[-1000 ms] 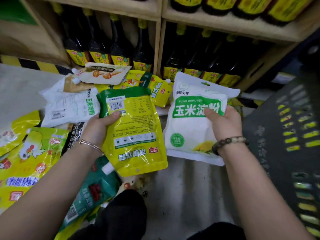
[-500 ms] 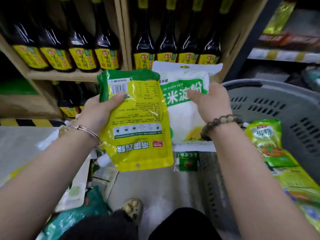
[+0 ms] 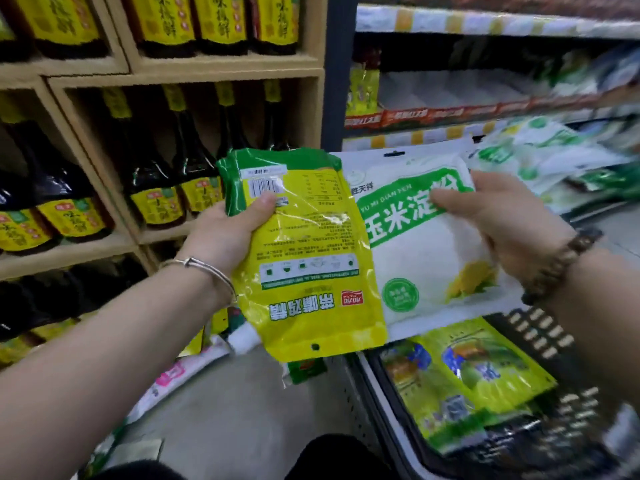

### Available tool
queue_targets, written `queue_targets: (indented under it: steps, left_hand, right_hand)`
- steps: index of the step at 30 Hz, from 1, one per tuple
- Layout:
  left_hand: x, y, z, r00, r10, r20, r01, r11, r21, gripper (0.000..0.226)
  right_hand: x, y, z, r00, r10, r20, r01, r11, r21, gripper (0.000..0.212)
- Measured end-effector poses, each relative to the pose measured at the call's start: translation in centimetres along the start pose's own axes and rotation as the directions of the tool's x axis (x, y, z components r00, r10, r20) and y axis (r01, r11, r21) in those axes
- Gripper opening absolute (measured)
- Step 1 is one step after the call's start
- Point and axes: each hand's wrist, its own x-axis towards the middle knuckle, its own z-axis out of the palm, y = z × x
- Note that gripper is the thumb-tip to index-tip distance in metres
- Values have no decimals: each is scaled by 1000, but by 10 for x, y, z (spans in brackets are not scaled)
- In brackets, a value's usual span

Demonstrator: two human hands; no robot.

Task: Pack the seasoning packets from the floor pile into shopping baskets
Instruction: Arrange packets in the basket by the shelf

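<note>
left: wooden shelves stocked with dark bottles, yellow labels
middle: dark upright post beside the wood
right: metal shelving with yellow-and-white price strips, goods blurred
ground: grey floor, smooth, evenly lit

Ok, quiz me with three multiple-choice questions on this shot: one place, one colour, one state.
1. The shopping basket sits: A lower right; B upper left; C overhead.
2. The cornstarch packet in the right hand is: A red; B white with green; C black.
3. The left hand: A is empty; B presses flat; C grips the yellow seasoning packet.
Key: A, its slotted wall shows below the right hand; B, white bag, green band; C, the thumb curls over the packet's top.
</note>
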Motion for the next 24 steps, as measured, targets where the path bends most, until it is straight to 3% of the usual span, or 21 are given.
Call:
queue_targets:
  steps: [2,5,8,9,12,14,17,20,24]
  left_hand:
    - [0,-6,34,998,22,54,-23,1000,17,10]
    - [-3,-20,82,984,103,144,-117,989,90,8]
    - [-8,-38,117,970,96,223,-133,978,157,6]
    - [-10,-45,126,969,62,237,-102,981,163,7]
    - [-13,-71,150,972,-57,226,4,974,227,7]
    - [-13,-89,163,973,-144,180,92,958,272,14]
    - [-21,-108,178,967,-237,97,182,901,395,33]
    - [-28,-122,192,956,-289,57,229,849,477,48]
    - [-25,-143,204,908,-416,45,329,777,537,49]
  right_hand:
    - [0,10,-30,1000,20,-16,-21,998,-63,9]
    - [1,33,-65,992,85,-92,-102,976,-194,64]
    - [-2,64,-94,974,168,-149,-205,936,-285,94]
    - [-4,73,-100,967,197,-161,-237,926,-293,84]
    - [-9,95,-106,958,242,-151,-283,880,-382,23]
    - [-9,113,-109,949,276,-154,-316,832,-456,20]
    - [-9,139,-107,930,338,-143,-359,759,-543,33]
    - [-12,162,-106,903,401,-152,-414,722,-555,22]
    - [-11,183,-105,873,469,-137,-448,656,-608,24]
